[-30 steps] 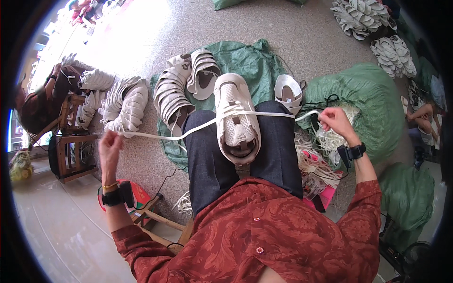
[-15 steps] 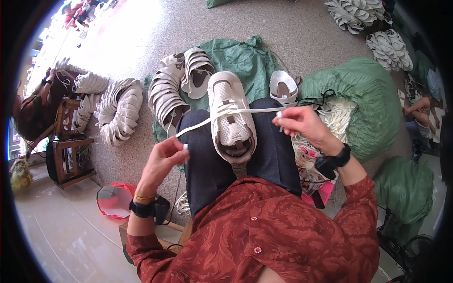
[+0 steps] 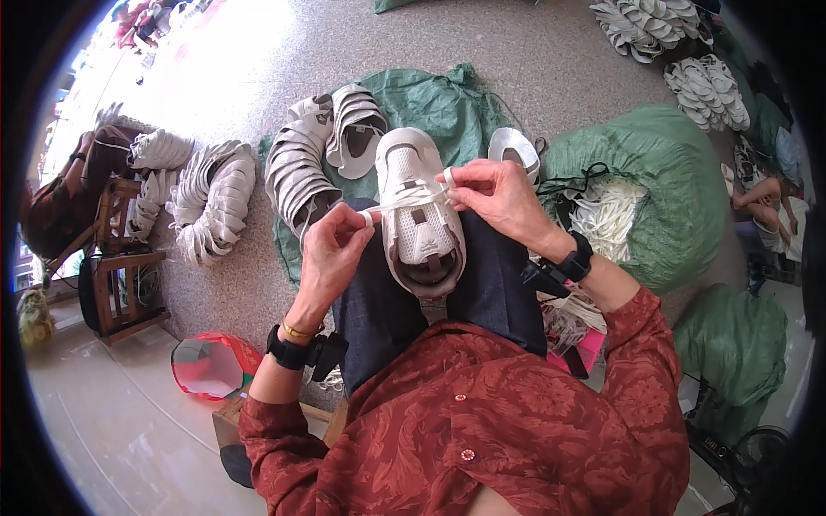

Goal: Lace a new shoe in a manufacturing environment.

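A beige-white shoe upper (image 3: 428, 234) rests across my dark-trousered knees, its toe pointing away and its heel opening toward me. A white shoelace (image 3: 403, 201) crosses its eyelet area. Just left of the upper, my left hand (image 3: 334, 254) pinches one side of the lace between thumb and forefinger. My right hand (image 3: 501, 199) is close to the upper's right edge, fingers pinched on the lace's other side. White wraps show on fingers of both hands. The exact lace ends are hidden by my fingertips.
Stacked shoe uppers (image 3: 292, 163) lie ahead on a green sheet (image 3: 413, 95), with more rows (image 3: 215, 202) at the left. A green sack (image 3: 680, 198) of white laces (image 3: 609, 219) stands at the right. A red-rimmed bag (image 3: 211, 365) and a wooden chair (image 3: 125, 284) are left.
Both hands have moved inward and closer to the shoe upper, the right one also farther from me. The lace, stretched wide before, now spans a short stretch over the upper.
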The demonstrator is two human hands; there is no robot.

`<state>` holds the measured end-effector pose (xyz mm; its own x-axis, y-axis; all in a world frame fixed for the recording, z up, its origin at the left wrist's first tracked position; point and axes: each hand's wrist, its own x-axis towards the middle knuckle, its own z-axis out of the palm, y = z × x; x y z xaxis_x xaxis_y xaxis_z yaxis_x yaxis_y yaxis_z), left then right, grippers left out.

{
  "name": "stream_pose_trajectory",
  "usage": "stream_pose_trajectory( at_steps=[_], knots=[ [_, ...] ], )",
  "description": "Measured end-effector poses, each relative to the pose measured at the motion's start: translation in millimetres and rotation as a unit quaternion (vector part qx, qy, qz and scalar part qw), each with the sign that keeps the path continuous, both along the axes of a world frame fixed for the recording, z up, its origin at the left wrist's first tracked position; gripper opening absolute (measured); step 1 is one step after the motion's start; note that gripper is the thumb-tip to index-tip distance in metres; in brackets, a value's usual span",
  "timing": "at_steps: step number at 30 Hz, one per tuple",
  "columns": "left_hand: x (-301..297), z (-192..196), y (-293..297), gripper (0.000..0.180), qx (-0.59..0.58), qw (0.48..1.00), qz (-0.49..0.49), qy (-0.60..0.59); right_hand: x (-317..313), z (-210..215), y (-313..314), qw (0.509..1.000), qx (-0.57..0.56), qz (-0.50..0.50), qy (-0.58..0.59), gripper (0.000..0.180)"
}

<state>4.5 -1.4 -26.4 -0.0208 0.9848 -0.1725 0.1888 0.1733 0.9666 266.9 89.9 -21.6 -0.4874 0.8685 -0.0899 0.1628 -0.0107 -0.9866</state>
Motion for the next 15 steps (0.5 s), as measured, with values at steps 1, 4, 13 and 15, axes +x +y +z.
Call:
stream_pose_trajectory(
  at_steps=[1, 4, 13, 15],
  knots=[
    [-0.2, -1.2, 2.4, 0.006, -0.003, 1.0, -0.003, -0.003, -0.7, -1.5, -0.8, 1.0, -0.009, 0.001, 0.002, 0.02],
    [-0.2, -4.5, 5.3, 0.006, -0.009, 0.999, -0.005, -0.036, -2.5, -4.0, -4.4, 0.999, -0.03, -0.003, 0.014, 0.021],
    [2.3, -5.1, 6.4, 0.007, -0.018, 0.989, 0.014, -0.145, -6.3, -5.7, -7.3, 0.999, -0.015, -0.025, 0.017, 0.018],
    [2.4, -6.4, 6.3, 0.007, -0.017, 0.989, 0.013, -0.149, -7.0, -6.3, -6.5, 1.0, 0.0, -0.024, -0.004, 0.016]
  ],
)
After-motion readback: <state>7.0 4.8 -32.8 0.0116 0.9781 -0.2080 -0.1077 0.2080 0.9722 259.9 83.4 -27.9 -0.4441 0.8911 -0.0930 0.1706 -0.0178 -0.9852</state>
